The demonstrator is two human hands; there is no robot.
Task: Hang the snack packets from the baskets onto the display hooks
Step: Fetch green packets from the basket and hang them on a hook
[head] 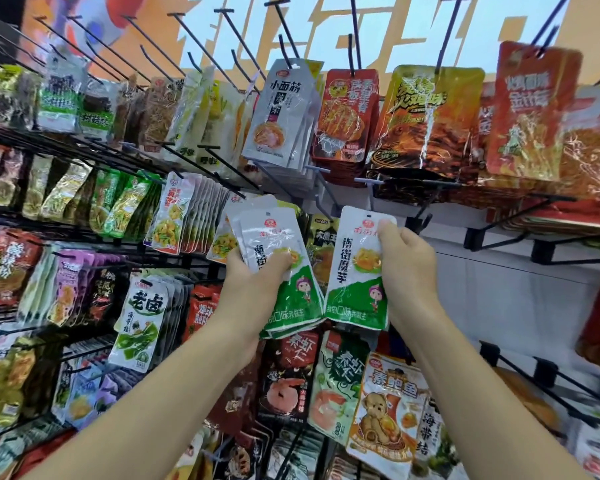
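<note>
Head view: wall display rack [84,233] fills the scene, rows of black hooks loaded with snack packets; several hooks along the top bare. No basket in view. Grey packets [281,116] and red packets [347,116] hang above the hands. Left hand [257,282] grips a fanned stack of white-green packets [278,268], thumb across the front. Right hand [406,265] pinches a single white-green packet [357,268] by its right edge, hang hole at top free and visible. An empty hook [321,192] sits just above, between the two hands; likely the target.

Risks, my read: one-sided pinch lets the single packet swing or twist, so the small hole misses the hook tip. Slick film in the fanned stack could slip out of the left hand. Reaching up may knock the grey packets off their hook.
</note>
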